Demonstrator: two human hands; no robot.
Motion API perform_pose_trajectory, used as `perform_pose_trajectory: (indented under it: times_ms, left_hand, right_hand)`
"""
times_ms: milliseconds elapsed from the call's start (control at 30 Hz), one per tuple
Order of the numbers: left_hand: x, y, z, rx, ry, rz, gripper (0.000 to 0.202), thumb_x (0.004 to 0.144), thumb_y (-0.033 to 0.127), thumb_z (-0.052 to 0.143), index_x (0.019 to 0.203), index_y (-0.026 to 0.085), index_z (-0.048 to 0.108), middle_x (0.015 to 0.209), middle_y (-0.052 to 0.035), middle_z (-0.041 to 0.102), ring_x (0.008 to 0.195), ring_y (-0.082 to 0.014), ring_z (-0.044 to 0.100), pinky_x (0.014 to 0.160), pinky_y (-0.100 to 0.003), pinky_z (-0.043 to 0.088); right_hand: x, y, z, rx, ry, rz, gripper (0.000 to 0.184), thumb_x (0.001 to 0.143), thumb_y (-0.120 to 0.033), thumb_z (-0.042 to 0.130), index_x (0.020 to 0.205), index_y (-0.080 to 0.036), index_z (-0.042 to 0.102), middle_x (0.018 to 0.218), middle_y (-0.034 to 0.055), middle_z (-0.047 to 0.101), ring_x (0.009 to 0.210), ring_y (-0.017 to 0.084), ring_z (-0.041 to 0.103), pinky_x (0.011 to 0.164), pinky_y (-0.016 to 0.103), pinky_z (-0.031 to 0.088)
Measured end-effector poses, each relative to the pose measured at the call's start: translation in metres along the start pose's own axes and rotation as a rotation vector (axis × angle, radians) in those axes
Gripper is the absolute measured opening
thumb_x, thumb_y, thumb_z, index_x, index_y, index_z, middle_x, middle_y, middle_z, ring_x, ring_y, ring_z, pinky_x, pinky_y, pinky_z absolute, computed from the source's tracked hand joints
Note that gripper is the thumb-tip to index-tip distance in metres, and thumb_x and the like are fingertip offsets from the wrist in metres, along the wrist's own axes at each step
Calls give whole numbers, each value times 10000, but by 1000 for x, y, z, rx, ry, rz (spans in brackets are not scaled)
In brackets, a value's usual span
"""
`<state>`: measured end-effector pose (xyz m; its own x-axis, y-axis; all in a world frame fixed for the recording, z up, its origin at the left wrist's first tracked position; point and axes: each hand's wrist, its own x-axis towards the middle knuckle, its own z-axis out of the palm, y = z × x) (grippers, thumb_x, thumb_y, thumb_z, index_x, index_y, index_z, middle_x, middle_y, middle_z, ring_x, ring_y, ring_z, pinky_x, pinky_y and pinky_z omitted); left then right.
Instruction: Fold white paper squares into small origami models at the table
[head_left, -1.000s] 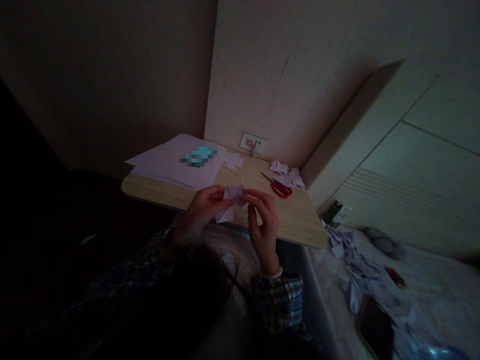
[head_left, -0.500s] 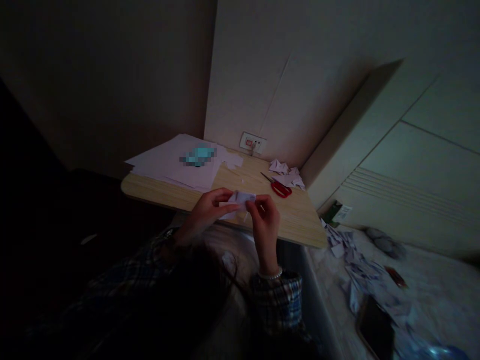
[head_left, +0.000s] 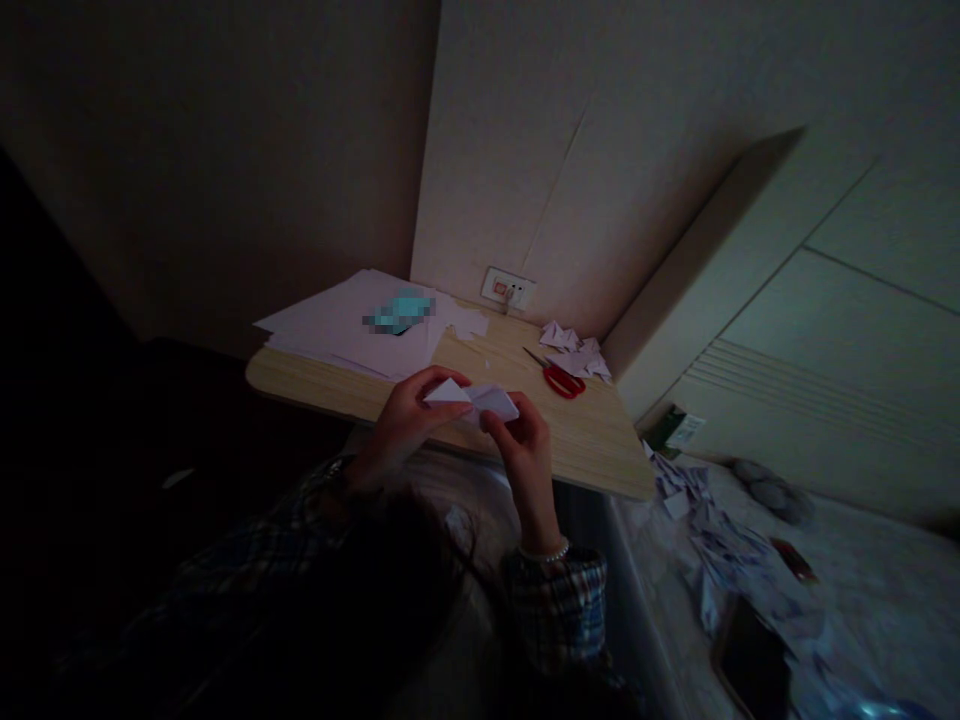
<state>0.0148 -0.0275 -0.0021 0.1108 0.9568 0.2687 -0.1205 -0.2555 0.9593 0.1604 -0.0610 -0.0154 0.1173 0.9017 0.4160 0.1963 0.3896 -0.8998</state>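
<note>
A small folded piece of white paper [head_left: 493,401] is held between both hands above the front edge of the wooden table [head_left: 600,450]. My left hand [head_left: 409,410] pinches its left part, where a pointed flap shows. My right hand [head_left: 525,430] grips the right end between thumb and fingers. To the right of the hands lie red-handled scissors [head_left: 562,381], blades toward the back left. Behind the scissors sit several folded paper pieces [head_left: 577,352].
White paper sheets [head_left: 337,320] are stacked on the table's left, a blurred teal object [head_left: 405,312] on top. A wall socket [head_left: 508,289] is behind the table. On the bed at right lie scattered folded papers [head_left: 727,540] and a dark phone-like object [head_left: 754,655].
The folded paper has been turned and spread, so two angled flaps now show instead of one flat strip. Both hands stay in nearly the same place.
</note>
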Motion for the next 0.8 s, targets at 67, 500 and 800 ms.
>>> perform_pose_trajectory:
  times_ms: [67,500,800]
  left_hand:
    - [0,1,1,-67,29,-23,334,558,258,756,845,166,614,879,-18,676,842,-196,623,744,-264,489]
    - [0,-6,4,-194,-24,-89,306,574,278,762,803,147,607,770,-3,680,769,-173,629,737,-264,484]
    - [1,-11,8,-177,61,-87,332,543,288,783,764,153,575,771,-1,649,774,-158,626,759,-286,504]
  right_hand:
    - [1,2,1,-12,-22,24,105,760,-287,620,780,-201,563,697,-33,548,661,125,506,613,236,422]
    - [2,7,4,-71,-143,90,177,742,-348,638,756,-176,596,625,-48,527,578,106,455,552,227,356]
    - [-1,2,3,-427,112,-156,79,794,-202,554,779,-193,631,640,-24,499,574,123,423,550,256,344]
